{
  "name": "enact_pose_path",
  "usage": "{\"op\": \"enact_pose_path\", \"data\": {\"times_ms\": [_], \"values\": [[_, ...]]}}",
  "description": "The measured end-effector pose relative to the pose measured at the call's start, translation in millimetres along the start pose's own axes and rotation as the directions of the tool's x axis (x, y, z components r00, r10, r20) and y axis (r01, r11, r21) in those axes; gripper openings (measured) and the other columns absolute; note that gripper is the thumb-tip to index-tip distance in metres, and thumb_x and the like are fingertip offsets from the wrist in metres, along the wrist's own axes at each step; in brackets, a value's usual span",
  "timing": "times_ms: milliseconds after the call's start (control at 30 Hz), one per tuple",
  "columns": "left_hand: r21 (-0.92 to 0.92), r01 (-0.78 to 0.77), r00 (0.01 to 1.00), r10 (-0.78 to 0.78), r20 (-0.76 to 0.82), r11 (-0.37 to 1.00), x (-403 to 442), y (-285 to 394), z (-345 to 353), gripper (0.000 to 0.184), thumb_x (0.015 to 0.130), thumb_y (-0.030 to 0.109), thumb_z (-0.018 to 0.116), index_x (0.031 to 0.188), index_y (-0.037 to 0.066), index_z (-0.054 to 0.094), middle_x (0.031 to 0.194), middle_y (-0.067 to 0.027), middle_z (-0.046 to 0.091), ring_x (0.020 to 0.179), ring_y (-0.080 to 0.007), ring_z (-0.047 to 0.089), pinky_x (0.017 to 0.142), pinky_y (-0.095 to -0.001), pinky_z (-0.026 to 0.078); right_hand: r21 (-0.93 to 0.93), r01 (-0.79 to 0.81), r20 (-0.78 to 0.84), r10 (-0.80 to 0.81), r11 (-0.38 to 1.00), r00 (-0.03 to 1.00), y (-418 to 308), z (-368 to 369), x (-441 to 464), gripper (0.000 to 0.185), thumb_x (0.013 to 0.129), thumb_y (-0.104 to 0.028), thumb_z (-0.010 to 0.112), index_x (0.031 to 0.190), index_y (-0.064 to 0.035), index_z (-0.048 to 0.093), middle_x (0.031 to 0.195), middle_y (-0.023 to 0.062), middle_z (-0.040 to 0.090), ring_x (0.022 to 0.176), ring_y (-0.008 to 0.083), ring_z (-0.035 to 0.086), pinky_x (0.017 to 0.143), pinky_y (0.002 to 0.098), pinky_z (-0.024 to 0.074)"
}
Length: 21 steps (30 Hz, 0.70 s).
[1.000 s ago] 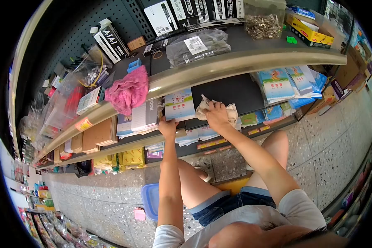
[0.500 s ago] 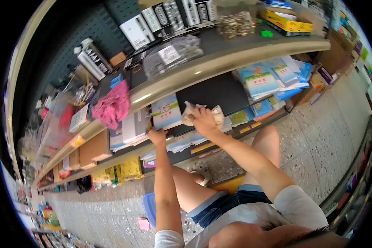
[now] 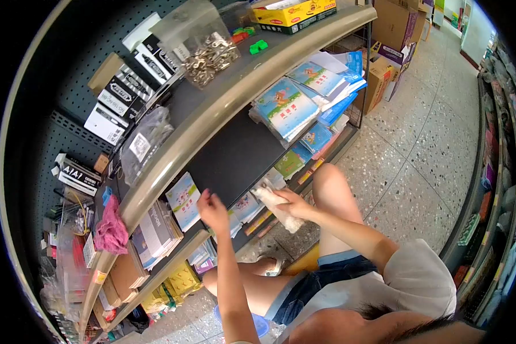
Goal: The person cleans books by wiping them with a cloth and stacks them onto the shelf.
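My right hand (image 3: 295, 204) is closed around a crumpled off-white cloth (image 3: 277, 211), which hangs in front of the lower shelf edge. My left hand (image 3: 213, 213) is raised at the front of the dark middle shelf (image 3: 226, 157), fingers loosely bent and apart, with nothing visible in them. Just left of it lies a blue-and-green booklet (image 3: 183, 202). Farther left is a stack of grey-white books (image 3: 156, 232). A pile of blue picture booklets (image 3: 285, 109) lies at the shelf's right end.
A pink cloth (image 3: 113, 226) hangs over the upper shelf's curved edge (image 3: 180, 137). Above stand a clear tub of metal pieces (image 3: 209, 60) and a yellow box (image 3: 295, 12). Cardboard boxes (image 3: 378, 83) stand past the shelf end. Another stocked shelf (image 3: 487, 229) runs along the right.
My view has turned to the right. The right hand has drawn the cloth off the middle shelf to its front. The left hand has come away from the books beside the booklet.
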<state>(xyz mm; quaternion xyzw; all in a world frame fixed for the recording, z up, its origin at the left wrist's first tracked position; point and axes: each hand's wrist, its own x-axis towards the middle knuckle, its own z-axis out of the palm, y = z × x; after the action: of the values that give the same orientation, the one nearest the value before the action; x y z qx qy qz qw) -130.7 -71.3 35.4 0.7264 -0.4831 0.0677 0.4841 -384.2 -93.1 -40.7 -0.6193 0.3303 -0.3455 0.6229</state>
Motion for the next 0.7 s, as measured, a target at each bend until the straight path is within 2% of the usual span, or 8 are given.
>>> {"op": "enact_pose_path", "data": {"times_ms": [133,167,267,300,400,500,600,700], "values": [[-0.135,0.019,0.96,0.019,0.28,0.991,3.4,75.3,74.7,0.024,0.085,0.012,0.062,0.108,0.003,0.065,0.089,-0.0099,0.065,0.076,-0.0177,0.061,0.07,-0.0318,0.049,0.116,-0.235,-0.02,0.239,0.965,0.971,19.2,-21.2,-18.6,0.056,0.084,-0.01,0.064,0.136,-0.0027,0.044,0.136,0.0127,0.042,0.13,0.0282,0.034,0.109,0.0352,0.0245],[-0.245,0.194,0.916,-0.086,0.393,0.95,3.9,83.8,99.4,0.025,0.086,0.013,0.062,0.109,0.003,0.065,0.09,-0.008,0.065,0.075,-0.0158,0.061,0.069,-0.0297,0.049,-0.052,-0.17,-0.023,0.169,0.984,0.985,22.5,-22.9,-18.2,0.058,0.083,-0.011,0.065,0.137,-0.0039,0.044,0.14,0.0141,0.038,0.132,0.0293,0.031,0.11,0.0352,0.0207],[-0.35,0.628,0.701,-0.31,0.642,0.695,12.2,112.2,159.4,0.027,0.086,0.011,0.061,0.111,0.002,0.063,0.089,-0.0044,0.066,0.078,-0.0119,0.06,0.066,-0.0267,0.048,0.026,0.008,0.031,-0.009,1.0,0.999,36.2,-19.9,-9.4,0.051,0.08,-0.003,0.064,0.129,-0.0009,0.049,0.118,0.012,0.047,0.115,0.0276,0.045,0.099,0.0335,0.0359],[-0.339,0.736,0.611,-0.359,0.706,0.587,15.1,118.3,173.4,0.028,0.086,0.01,0.061,0.112,0.001,0.063,0.088,-0.0035,0.066,0.079,-0.0109,0.06,0.065,-0.0262,0.048,0.02,-0.025,0.002,0.025,0.999,1.0,37.2,-19.3,-9.3,0.052,0.08,-0.002,0.063,0.13,-0.0035,0.049,0.118,0.0113,0.048,0.116,0.0269,0.045,0.099,0.0329,0.0362],[-0.195,0.801,0.494,-0.441,0.749,0.566,22.1,127.5,199.9,0.03,0.085,0.01,0.062,0.113,0.001,0.062,0.091,-0.0024,0.064,0.079,-0.0099,0.059,0.063,-0.0231,0.046,0.066,-0.062,0.007,0.062,0.996,0.998,39.4,-23.3,-8.8,0.053,0.081,-0.004,0.064,0.131,-0.004,0.048,0.121,0.0122,0.045,0.118,0.0272,0.044,0.1,0.0342,0.0348],[-0.134,0.803,0.478,-0.493,0.727,0.581,24.7,129.9,213.5,0.032,0.084,0.011,0.062,0.114,0.0,0.062,0.091,-0.004,0.064,0.08,-0.0091,0.058,0.062,-0.0224,0.044,0.025,-0.06,0.02,0.06,0.998,0.998,36.8,-30.0,-10.7,0.055,0.08,-0.002,0.063,0.132,-0.0064,0.048,0.12,0.014,0.046,0.116,0.0296,0.046,0.098,0.0345,0.0371],[-0.128,0.806,0.475,-0.503,0.722,0.578,22.8,131.9,219.7,0.027,0.082,0.013,0.066,0.107,0.004,0.063,0.077,0.0014,0.059,0.059,-0.0058,0.049,0.048,-0.0215,0.036,-0.028,-0.07,0.016,0.07,0.997,0.997,30.5,-32.0,-11.5,0.055,0.079,-0.002,0.063,0.132,-0.0074,0.049,0.118,0.0148,0.046,0.115,0.031,0.047,0.096,0.0347,0.0378],[-0.105,0.778,0.486,-0.487,0.726,0.619,23.6,162.4,206.5,0.022,0.081,0.012,0.067,0.101,0.005,0.062,0.075,0.002,0.057,0.058,-0.0055,0.048,0.048,-0.0216,0.034,-0.048,-0.046,0.021,0.047,0.998,0.999,35.2,-30.0,-11.0,0.055,0.079,-0.003,0.064,0.131,-0.0074,0.05,0.117,0.0152,0.046,0.114,0.0316,0.048,0.096,0.0352,0.0382]]}}
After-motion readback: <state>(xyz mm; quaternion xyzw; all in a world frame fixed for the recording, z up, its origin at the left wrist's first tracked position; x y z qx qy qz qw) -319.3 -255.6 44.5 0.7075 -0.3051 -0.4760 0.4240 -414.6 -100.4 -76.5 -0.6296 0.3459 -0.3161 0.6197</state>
